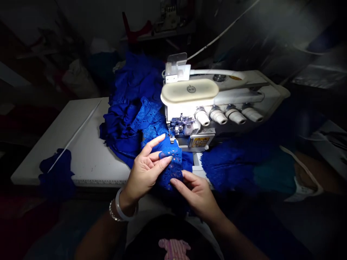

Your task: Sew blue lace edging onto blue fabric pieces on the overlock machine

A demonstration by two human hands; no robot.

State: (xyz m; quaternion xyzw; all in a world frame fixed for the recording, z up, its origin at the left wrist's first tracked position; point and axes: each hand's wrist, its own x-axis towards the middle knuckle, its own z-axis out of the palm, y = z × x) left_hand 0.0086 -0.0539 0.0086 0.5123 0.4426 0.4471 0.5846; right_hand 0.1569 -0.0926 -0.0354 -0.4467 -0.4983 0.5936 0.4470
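Blue lace trim (175,162) is stretched between my two hands, just in front of the sewing machine (189,94). My left hand (145,168) pinches its upper left edge between thumb and fingers, with the index finger reaching toward the presser foot (171,139). Lower down, my right hand (196,191) pinches the right edge of the lace. Behind the lace, blue fabric (127,126) lies bunched on the table left of the machine and runs up to the needle area. The needle itself is too small to make out.
The white table (89,144) carries a thin white strip (76,133) and a blue scrap (56,171) hanging over its front edge. More blue fabric (230,166) lies right of the machine. Tension knobs (218,115) face me. Another machine (168,16) stands in the dark background.
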